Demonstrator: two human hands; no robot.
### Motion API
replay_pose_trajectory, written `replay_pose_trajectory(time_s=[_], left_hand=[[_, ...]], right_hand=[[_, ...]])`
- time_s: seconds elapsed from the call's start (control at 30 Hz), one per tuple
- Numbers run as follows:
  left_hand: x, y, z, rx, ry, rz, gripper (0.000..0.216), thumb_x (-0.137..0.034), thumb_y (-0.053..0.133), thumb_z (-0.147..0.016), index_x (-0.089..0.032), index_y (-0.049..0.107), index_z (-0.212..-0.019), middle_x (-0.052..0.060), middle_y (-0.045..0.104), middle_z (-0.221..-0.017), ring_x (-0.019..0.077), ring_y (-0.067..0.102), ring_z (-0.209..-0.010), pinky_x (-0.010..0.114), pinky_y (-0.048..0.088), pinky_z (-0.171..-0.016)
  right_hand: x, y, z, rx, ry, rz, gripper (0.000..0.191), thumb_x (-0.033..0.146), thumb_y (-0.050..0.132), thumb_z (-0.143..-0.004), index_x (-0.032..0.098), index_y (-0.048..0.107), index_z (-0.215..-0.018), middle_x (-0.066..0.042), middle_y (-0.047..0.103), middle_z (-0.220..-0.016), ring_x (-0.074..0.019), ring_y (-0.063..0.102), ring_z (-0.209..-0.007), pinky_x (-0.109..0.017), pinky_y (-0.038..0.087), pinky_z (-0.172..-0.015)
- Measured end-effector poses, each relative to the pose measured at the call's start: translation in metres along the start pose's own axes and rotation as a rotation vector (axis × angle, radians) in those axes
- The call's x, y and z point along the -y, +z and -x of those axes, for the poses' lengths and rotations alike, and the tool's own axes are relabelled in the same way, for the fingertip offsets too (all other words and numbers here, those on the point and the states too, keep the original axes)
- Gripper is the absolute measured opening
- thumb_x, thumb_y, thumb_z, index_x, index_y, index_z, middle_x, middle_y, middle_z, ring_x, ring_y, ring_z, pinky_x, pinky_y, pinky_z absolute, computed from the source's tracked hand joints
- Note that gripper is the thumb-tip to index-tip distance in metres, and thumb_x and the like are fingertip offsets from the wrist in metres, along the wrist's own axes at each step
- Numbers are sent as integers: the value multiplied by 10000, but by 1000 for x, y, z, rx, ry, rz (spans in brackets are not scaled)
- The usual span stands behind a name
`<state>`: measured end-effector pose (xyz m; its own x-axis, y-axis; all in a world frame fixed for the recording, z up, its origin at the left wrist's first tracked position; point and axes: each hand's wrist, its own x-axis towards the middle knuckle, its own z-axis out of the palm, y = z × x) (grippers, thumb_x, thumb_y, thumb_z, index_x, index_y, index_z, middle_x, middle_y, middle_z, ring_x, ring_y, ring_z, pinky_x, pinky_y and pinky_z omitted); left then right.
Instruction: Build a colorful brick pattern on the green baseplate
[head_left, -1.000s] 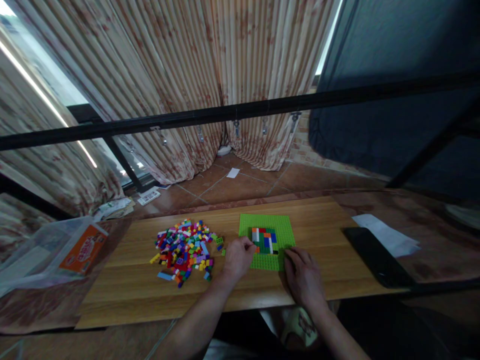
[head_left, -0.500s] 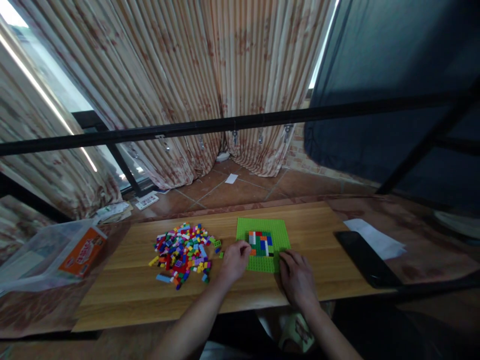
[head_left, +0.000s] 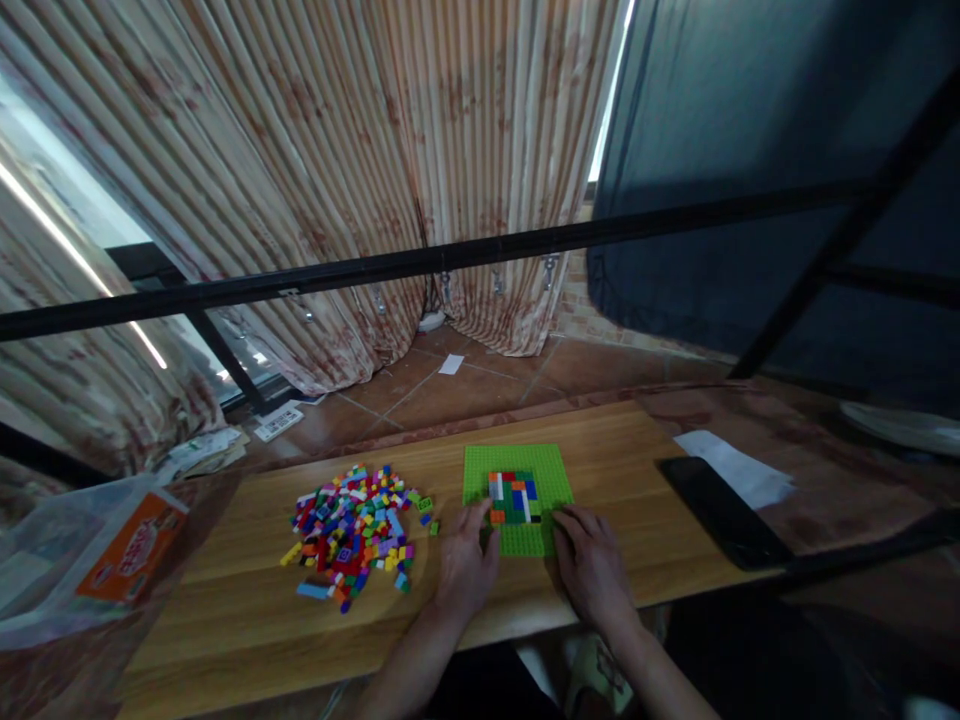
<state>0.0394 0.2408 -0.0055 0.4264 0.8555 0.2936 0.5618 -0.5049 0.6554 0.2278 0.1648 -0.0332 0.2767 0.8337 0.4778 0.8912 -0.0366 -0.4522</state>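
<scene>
A light green studded baseplate (head_left: 551,463) lies on the wooden table. A compact patch of toy building bricks (head_left: 516,497) in red, white, blue, green, orange and black sits on it. At the plate's left edge is my left hand (head_left: 466,560), fingers stretched toward the patch's orange corner and thumb apart; no brick shows in it. My right hand (head_left: 594,562) rests against the plate's right edge, its fingers laid out and fingertips touching the green rim. Left of my left hand spreads a heap of loose bricks (head_left: 352,530) in many colours.
A black phone-like slab (head_left: 720,512) lies at the table's right end, beside white paper (head_left: 735,468). A clear plastic bin (head_left: 56,570) with an orange label stands on the left. Beyond the wooden table (head_left: 232,610) runs a black metal rail (head_left: 480,250) before curtains.
My left hand has gone from a closed pinch beside the brick patch to loosened fingers, slightly lower and left. My right hand stays at the plate's edge. The camera view has shifted slightly.
</scene>
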Motion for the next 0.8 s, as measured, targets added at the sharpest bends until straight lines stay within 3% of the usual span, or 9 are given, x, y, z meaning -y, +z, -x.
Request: replay_pose_trajectory(time_s=[0.13,0.27,0.8], left_hand=[[-5,1,1,62,89,-203,485,-163,471,-912,-220,474,-1394,108,550,-1334,247,505,-1248,442,446,-1050],[-9,5,2,105,80,-365,475,-200,456,-935,-207,468,-1409,127,537,-1342,280,512,-1224,484,440,-1041],[-11,9,2,115,73,-443,535,-227,456,-936,-137,372,-1457,132,528,-1356,269,496,-1198,440,428,-1034]], right_hand=[[0,0,1,7,10,3,257,246,460,-930,178,649,-1090,-123,641,-1125,-262,564,-1028,-451,490,-898],[-1,0,1,16,7,9,261,250,457,-934,176,650,-1093,-125,643,-1123,-261,565,-1034,-447,492,-889],[-2,0,2,-8,-16,37,258,270,469,-932,177,653,-1087,-124,636,-1123,-260,561,-1018,-440,499,-869]])
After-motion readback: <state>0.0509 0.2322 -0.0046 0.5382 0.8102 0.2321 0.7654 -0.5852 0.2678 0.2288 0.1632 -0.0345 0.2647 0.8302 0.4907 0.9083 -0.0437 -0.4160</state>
